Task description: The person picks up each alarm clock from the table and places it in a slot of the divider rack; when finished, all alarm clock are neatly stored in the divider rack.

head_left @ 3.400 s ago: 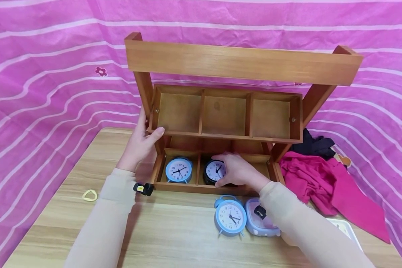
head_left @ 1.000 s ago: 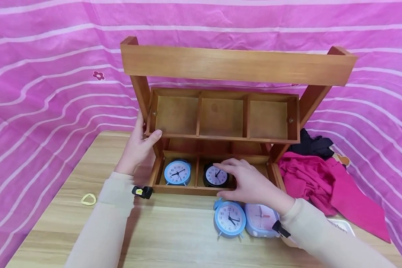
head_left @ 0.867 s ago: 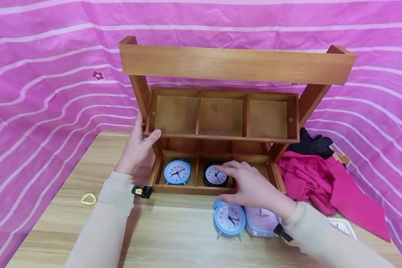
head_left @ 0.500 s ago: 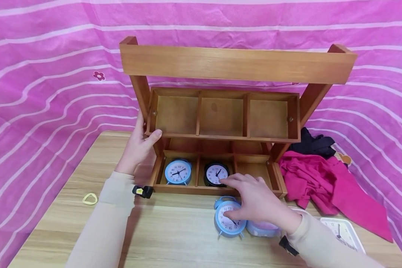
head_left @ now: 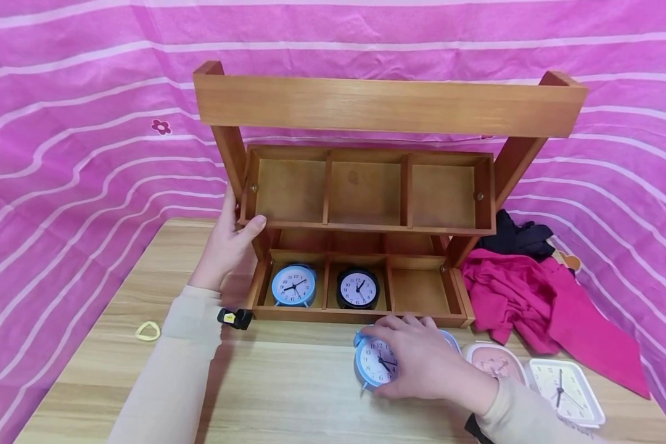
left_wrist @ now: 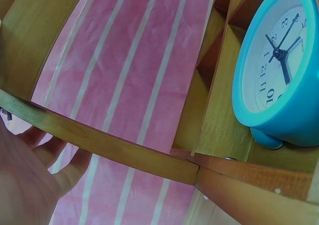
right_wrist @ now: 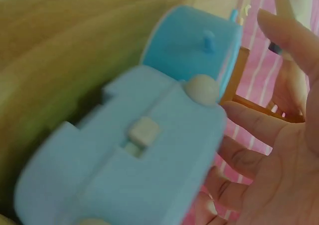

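Note:
A brown wooden rack with two tiers of compartments stands on the table. My left hand grips its left end, thumb over the upper tray's front edge and fingers behind. In the lower tier, a blue alarm clock sits in the left compartment and a black alarm clock in the middle one. My right hand reaches over a second blue alarm clock in front of the rack. Its fingers look spread in the right wrist view, beside a pale blue squarish clock mostly hidden in the head view.
A pink clock and a white square clock lie at the right. Behind them are a crumpled magenta cloth and a black cloth. A yellow ring lies at the left.
My right hand has left the black clock in the middle compartment and moved down toward the front blue clock. The left hand keeps its grip on the rack.

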The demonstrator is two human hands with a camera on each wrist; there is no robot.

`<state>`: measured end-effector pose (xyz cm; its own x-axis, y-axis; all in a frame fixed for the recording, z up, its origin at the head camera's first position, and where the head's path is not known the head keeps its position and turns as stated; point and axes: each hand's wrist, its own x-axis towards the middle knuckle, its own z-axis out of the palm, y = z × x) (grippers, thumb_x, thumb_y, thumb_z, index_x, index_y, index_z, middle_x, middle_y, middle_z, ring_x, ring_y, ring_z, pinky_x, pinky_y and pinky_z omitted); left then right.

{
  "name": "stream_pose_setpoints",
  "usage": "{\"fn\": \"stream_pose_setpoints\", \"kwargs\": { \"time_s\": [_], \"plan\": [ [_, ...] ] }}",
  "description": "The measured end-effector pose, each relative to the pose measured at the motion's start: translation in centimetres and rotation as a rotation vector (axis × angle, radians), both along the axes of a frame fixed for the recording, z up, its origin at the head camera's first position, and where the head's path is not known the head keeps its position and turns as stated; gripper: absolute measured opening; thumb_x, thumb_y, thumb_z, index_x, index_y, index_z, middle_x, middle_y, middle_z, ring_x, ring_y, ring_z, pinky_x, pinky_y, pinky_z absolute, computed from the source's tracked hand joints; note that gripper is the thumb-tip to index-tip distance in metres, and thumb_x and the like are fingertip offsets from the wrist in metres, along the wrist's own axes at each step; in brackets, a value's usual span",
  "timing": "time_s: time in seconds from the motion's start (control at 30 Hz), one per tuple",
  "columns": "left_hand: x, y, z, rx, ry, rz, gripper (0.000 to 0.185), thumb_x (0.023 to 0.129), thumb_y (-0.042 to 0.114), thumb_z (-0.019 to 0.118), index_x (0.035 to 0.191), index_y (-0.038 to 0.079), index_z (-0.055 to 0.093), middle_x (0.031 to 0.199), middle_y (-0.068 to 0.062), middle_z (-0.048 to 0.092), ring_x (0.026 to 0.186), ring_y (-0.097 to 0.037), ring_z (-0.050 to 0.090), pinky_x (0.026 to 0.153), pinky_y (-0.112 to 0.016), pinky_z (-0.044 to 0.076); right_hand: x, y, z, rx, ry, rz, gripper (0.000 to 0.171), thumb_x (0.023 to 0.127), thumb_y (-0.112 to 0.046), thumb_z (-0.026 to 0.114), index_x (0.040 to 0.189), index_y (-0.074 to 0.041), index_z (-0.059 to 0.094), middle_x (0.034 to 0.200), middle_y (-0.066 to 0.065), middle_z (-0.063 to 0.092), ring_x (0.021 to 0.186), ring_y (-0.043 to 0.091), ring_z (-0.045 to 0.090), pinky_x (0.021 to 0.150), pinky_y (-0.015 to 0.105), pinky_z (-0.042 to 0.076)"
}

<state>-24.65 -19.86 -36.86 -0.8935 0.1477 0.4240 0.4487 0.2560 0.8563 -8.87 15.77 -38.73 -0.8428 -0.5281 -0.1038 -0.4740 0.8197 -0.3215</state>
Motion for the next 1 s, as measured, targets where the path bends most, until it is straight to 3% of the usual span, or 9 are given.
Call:
{"fn": "stream_pose_setpoints", "kwargs": {
  "time_s": [0.4, 1.0],
  "plan": [
    [0.0, 0.0, 0.1, 0.001, -0.009, -0.006, 0.091, 0.102, 0.026, 0.068, 0.166, 0.048, 0.007, 0.171, 0.003, 0.025, 0.146, -0.036, 0.041, 0.113, -0.066, 0.039, 0.2, 0.1, -1.3, 0.011, 0.038, 0.005, 0.085, 0.063, -0.048, 0.096, 0.139, -0.027, 0.064, 0.133, -0.002, 0.063, 0.116, 0.028, 0.059, 0.091, 0.051, 0.043],
    [0.0, 0.1, 0.2, 0.007, -0.004, -0.014, 0.091, 0.103, 0.022, 0.067, 0.166, 0.046, 0.006, 0.171, 0.004, 0.023, 0.147, -0.038, 0.04, 0.111, -0.066, 0.04, 0.0, 0.5, -2.0, -0.012, 0.074, 0.019, 0.084, 0.061, -0.049, 0.096, 0.137, -0.03, 0.065, 0.127, -0.006, 0.064, 0.113, 0.024, 0.058, 0.091, 0.049, 0.042]
  ]
}}
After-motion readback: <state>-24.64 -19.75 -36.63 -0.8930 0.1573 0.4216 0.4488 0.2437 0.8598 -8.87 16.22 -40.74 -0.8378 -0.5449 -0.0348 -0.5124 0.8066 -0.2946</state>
